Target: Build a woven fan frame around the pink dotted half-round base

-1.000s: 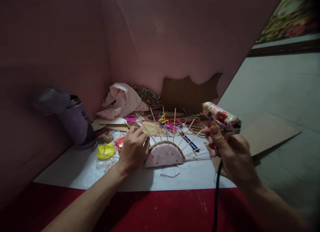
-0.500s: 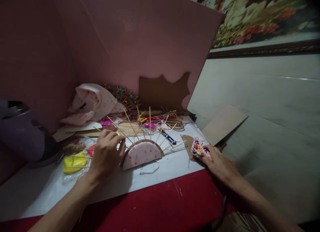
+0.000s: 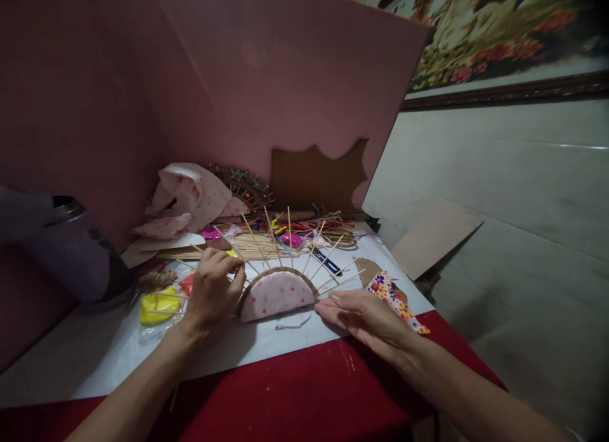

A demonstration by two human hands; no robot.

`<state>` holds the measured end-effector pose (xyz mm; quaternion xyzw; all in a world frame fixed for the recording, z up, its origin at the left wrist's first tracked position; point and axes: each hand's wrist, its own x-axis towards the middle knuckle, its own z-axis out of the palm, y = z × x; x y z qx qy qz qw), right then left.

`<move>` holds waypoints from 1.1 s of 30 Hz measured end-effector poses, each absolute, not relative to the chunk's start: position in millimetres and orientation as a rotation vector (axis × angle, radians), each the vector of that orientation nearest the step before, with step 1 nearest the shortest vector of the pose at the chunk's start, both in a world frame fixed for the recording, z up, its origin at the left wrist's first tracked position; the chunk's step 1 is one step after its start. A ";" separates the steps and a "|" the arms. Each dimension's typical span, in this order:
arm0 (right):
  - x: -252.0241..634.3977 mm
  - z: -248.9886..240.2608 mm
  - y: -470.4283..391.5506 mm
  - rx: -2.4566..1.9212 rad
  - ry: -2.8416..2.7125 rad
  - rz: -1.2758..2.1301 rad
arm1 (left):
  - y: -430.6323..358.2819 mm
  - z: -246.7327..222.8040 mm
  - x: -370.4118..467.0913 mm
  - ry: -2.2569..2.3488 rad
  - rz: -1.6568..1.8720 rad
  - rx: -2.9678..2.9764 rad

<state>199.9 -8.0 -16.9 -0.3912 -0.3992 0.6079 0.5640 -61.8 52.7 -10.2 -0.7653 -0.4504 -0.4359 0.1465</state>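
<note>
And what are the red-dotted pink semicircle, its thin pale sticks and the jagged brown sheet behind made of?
Red-dotted pink semicircle: matt face, probably fabric, its print like the crumpled pink cloth behind. Thin pale sticks: likely bare bamboo or wood, straight and tan. Jagged brown sheet: probably cardboard, flat, dull and stiff-looking.

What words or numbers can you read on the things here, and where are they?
None can be read.
Framed picture: tiny dark marks near its upper left corner, too small to read.
Blue tool: pale marks, too small to tell if they're letters.
Purple flask: too dim and blurred.
Half-round piece: dots, no letters seen.
</note>
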 end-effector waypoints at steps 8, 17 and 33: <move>173.8 -14.1 2.6 -0.863 -0.507 1.727 | 49.7 -5.1 -63.7 -1.289 -1.390 -2.181; 153.3 -11.3 -0.1 -0.707 -0.618 1.744 | 32.1 9.9 -54.3 -1.205 -1.441 -2.167; 161.3 -16.6 -0.9 -0.758 -0.692 1.659 | 23.7 11.6 -44.8 -1.203 -1.387 -2.162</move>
